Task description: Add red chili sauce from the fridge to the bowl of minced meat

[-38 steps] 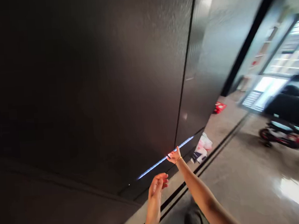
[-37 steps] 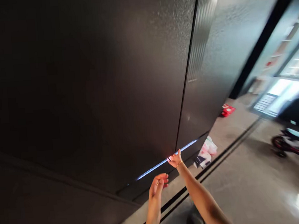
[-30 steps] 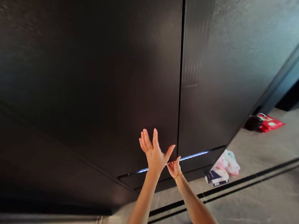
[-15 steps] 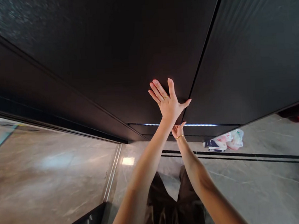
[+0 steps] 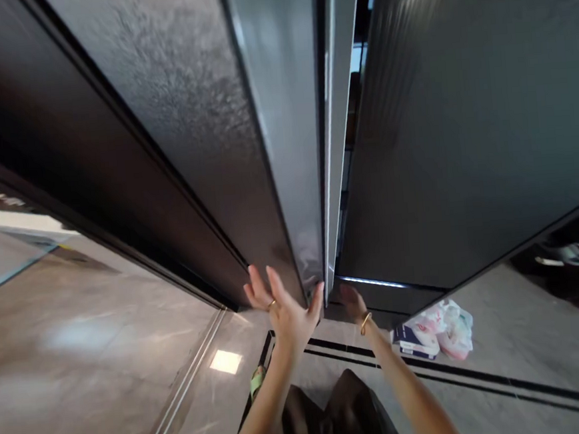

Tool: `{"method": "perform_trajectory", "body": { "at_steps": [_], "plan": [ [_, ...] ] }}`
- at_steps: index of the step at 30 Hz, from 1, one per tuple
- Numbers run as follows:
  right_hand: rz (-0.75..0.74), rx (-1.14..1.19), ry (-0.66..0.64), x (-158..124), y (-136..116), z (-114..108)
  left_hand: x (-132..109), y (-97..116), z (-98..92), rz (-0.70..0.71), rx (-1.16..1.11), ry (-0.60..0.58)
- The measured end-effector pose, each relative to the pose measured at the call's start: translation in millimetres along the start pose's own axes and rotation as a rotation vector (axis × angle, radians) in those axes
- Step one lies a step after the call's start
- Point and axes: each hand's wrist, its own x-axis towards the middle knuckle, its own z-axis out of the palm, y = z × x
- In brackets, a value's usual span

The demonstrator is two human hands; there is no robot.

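The left hand (image 5: pixel 284 308) is spread flat, fingers splayed and a thin ring on one of them, gripping nothing; its palm faces the lower corner of the left door (image 5: pixel 224 148), a tall dark slab with a fine pebbled, matte finish, and the thumb reaches toward the door's smooth, glossy side edge. Whether the palm actually touches the panel cannot be told. The right hand (image 5: pixel 352 302), a gold bangle (image 5: pixel 365 322) at its wrist, lies just beyond that edge, at the bottom of the narrow gap between the two doors; its fingers are in shadow, so what they hold cannot be told. The left door stands ajar, a pale metallic strip running up the opening. The right door (image 5: pixel 463 130) is a flat, faintly ribbed dark panel with a thin line of light along its bottom edge. Below, the polished stone floor (image 5: pixel 105 365) is grey and veined. A crumpled white and pink plastic bag (image 5: pixel 443 328) lies on the floor near the right door's lower corner.
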Motion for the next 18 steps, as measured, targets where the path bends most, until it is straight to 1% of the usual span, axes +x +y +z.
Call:
{"method": "perform_trajectory", "body": {
  "at_steps": [2, 3, 5, 6, 7, 8, 10, 12, 13, 15, 18],
  "plan": [
    [-0.166, -0.062, -0.040, 3, -51, 11, -5, 4, -22.1, -0.070, 0.024, 0.091],
    [-0.259, -0.097, -0.093, 3, -77, 22, -6, 6, -32.4, -0.104, 0.031, 0.124],
    [-0.582, -0.276, -0.284, 1, -126, 51, -9, 8, -50.7, -0.171, 0.046, 0.176],
    [-0.706, -0.343, -0.363, -2, -147, 68, -10, 8, -58.5, -0.209, 0.053, 0.203],
    [-0.794, -0.401, -0.429, -5, -163, 85, -11, 8, -65.5, -0.248, 0.061, 0.231],
    [-0.845, -0.461, -0.488, -8, -177, 103, -11, 6, -71.8, -0.293, 0.070, 0.263],
    [-0.896, -0.566, -0.577, -12, -192, 136, -9, 0, -83.6, -0.407, 0.075, 0.326],
    [-0.935, -0.649, -0.670, -14, -199, 166, -6, -10, -95.7, -0.514, 0.055, 0.365],
    [-0.960, -0.673, -0.719, -14, -200, 181, -5, -16, -102.0, -0.548, 0.044, 0.365],
    [-1.006, -0.681, -0.788, -11, -203, 211, -3, -29, -114.3, -0.569, 0.032, 0.343],
    [-1.030, -0.626, -0.772, -2, -210, 259, -4, -50, -127.8, -0.558, 0.049, 0.294]
  ]
}}
